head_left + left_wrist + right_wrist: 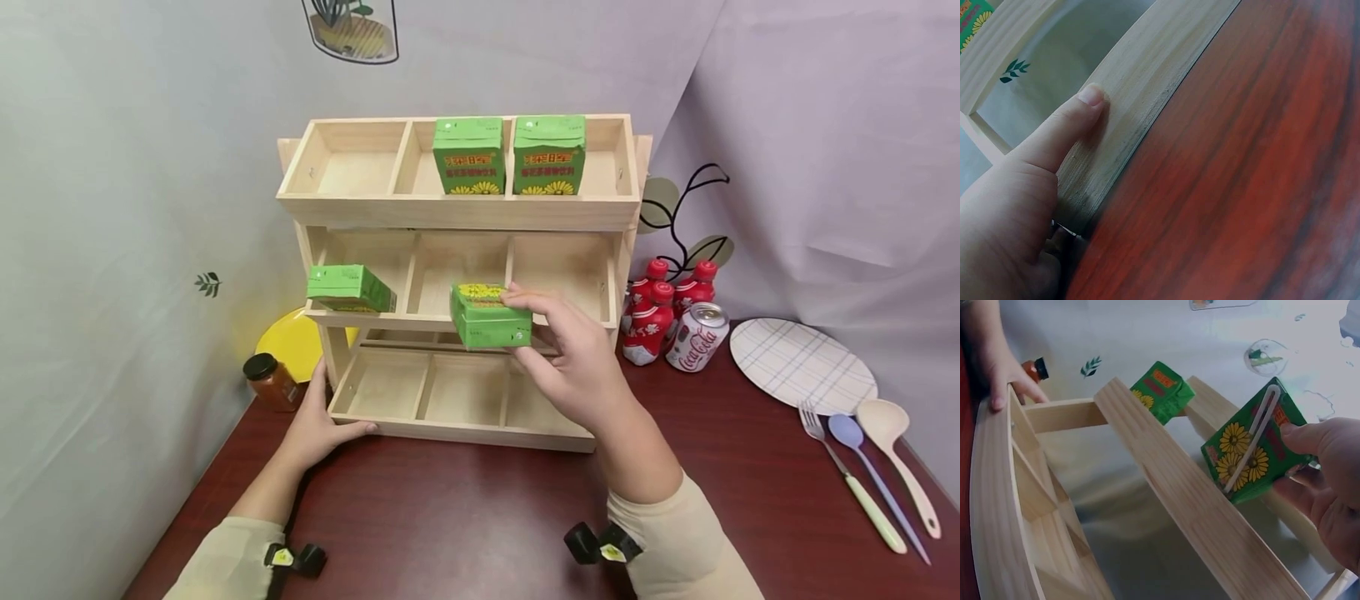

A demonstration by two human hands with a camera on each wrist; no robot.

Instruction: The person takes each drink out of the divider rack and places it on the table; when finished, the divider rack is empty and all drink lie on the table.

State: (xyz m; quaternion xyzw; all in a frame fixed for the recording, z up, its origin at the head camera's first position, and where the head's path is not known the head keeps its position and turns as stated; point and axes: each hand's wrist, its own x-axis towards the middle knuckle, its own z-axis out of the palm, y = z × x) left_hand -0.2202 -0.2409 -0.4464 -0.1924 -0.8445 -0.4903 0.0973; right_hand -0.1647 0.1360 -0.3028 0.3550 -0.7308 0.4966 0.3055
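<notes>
**A snag on the edge is the likeliest trouble**

The dark red surface (442,517) carries a three-tier wooden rack (465,215). A hard push on its upper tiers could probably rock or slide the whole frame, since only one hand braces it. That left hand (318,425) is clamped on the rack's lower left corner, thumb across the front; should it shift outward, it might nudge the sauce jar (272,385) just beside it.

The right hand (573,358), well apart from the left, pinches the held carton (491,333) between thumb and fingers, at the front of the middle tier by its centre compartment. If it goes in too low, the carton may catch on the front board (405,323); whether they already touch is hard to tell from these angles. Gripped near one end, it could also twist, and too tight a squeeze might dent it. The straw (1254,437) on its side could be scraped loose by the wood.
</notes>
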